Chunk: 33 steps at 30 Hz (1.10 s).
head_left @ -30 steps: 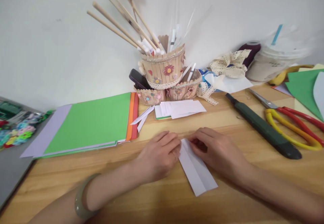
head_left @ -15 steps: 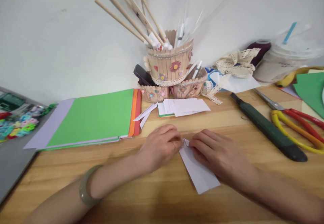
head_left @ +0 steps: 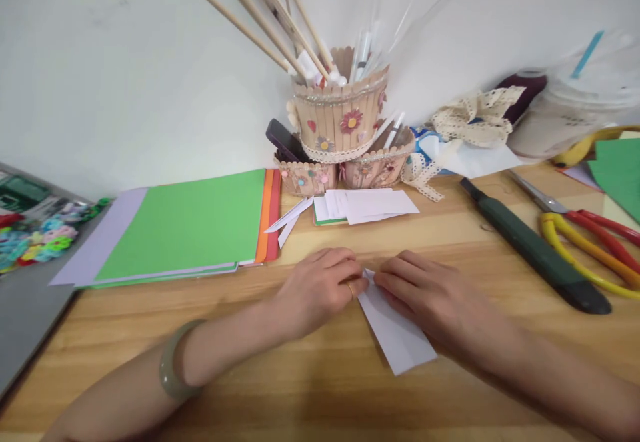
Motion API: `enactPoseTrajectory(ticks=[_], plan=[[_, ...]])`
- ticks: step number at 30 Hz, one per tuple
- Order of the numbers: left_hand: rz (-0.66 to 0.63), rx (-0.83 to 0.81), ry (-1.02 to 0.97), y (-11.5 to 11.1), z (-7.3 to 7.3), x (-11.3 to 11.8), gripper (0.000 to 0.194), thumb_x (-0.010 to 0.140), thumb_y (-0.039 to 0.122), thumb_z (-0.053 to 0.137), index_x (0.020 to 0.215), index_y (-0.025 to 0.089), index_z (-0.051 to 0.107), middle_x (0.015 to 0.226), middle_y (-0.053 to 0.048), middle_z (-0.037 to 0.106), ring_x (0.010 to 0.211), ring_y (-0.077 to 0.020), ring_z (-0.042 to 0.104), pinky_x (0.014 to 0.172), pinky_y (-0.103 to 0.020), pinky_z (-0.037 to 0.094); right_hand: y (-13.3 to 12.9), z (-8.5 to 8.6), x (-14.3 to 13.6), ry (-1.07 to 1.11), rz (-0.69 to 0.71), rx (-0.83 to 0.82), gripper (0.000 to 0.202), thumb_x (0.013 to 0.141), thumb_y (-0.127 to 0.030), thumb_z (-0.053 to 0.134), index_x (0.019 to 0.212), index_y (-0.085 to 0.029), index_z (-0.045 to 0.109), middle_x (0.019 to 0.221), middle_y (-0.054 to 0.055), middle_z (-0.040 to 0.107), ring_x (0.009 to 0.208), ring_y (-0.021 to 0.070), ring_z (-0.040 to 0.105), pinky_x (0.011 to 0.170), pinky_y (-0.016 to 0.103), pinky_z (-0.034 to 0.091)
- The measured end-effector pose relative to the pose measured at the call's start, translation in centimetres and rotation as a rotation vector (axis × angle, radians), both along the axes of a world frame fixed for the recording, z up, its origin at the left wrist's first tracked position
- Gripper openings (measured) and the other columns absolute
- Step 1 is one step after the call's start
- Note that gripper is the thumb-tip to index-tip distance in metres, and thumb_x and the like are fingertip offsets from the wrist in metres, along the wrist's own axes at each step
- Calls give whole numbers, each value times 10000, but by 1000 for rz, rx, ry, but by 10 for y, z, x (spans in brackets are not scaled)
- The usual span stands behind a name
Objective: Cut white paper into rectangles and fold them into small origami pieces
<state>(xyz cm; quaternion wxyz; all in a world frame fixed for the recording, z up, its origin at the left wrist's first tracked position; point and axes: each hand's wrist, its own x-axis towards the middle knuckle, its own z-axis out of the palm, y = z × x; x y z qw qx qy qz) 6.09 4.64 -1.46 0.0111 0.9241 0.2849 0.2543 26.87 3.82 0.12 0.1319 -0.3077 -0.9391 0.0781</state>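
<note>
A folded white paper strip (head_left: pixel 397 339) lies slantwise on the wooden table (head_left: pixel 280 389), its far end between my two hands. My left hand (head_left: pixel 325 289) is closed at the left of that far end, fingertips on the paper. From the right, my right hand (head_left: pixel 425 289) pinches the same end, its curled fingers covering part of the strip's right edge. Just behind the hands rest a pile of white paper slips (head_left: pixel 383 206) and a few narrow folded pieces (head_left: pixel 290 219).
Coloured sheets (head_left: pixel 190 229) lie at the left. Decorated stick holders (head_left: pixel 340 122) with wooden rods stand at the back. On the right are a dark green cutter (head_left: pixel 535 249), scissors (head_left: pixel 587 235), lace ribbon (head_left: pixel 475 119) and a plastic cup (head_left: pixel 560 115).
The view has shifted slightly, so the items sit a little differently in it. Both hands stay at the far end of the paper strip, with little visible change in their grip.
</note>
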Motion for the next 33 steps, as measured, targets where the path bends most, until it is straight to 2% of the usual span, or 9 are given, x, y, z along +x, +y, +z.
enactPoseTrajectory(ticks=[7, 14, 21, 24, 29, 33], plan=[[75, -38, -27, -3, 1, 2, 314, 961, 305, 380, 842, 126, 608, 821, -39, 642, 845, -160, 589, 781, -291, 501, 2, -1, -1, 30, 38, 2, 161, 886, -110, 437, 860, -126, 595, 842, 82, 562, 765, 207, 478, 630, 333, 448], [125, -193, 49, -5, 6, 3, 318, 955, 374, 373, 859, 144, 571, 898, -44, 605, 894, -159, 573, 832, -300, 489, 1, 0, -1, 62, 22, 27, 189, 890, -149, 446, 834, -113, 623, 800, 83, 570, 753, 205, 493, 633, 340, 458], [55, -78, 127, -4, 7, 2, 262, 963, 285, 383, 784, 167, 533, 741, -7, 529, 813, -150, 546, 729, -271, 484, 3, -6, -1, 48, -6, -44, 174, 874, -154, 458, 914, -120, 625, 833, 84, 558, 791, 217, 515, 672, 364, 484], [43, -106, 146, -3, 8, 1, 239, 960, 281, 391, 803, 174, 535, 768, -9, 534, 831, -151, 543, 735, -273, 480, 5, -4, -3, 37, -43, -110, 201, 866, -136, 432, 956, -123, 612, 835, 79, 540, 761, 197, 536, 660, 343, 492], [101, -193, 141, -4, 10, 1, 251, 946, 325, 418, 792, 162, 530, 808, -19, 558, 818, -154, 553, 768, -289, 483, 7, -2, -1, 66, -63, -169, 299, 848, -105, 368, 1058, -143, 578, 873, 75, 534, 772, 181, 558, 693, 334, 493], [79, -59, 170, -6, 8, 1, 233, 956, 298, 396, 844, 165, 549, 819, -23, 568, 844, -162, 554, 754, -289, 476, 9, -1, 6, 86, -9, -215, 316, 841, -91, 366, 1042, -153, 602, 915, 90, 541, 815, 185, 561, 725, 341, 487]])
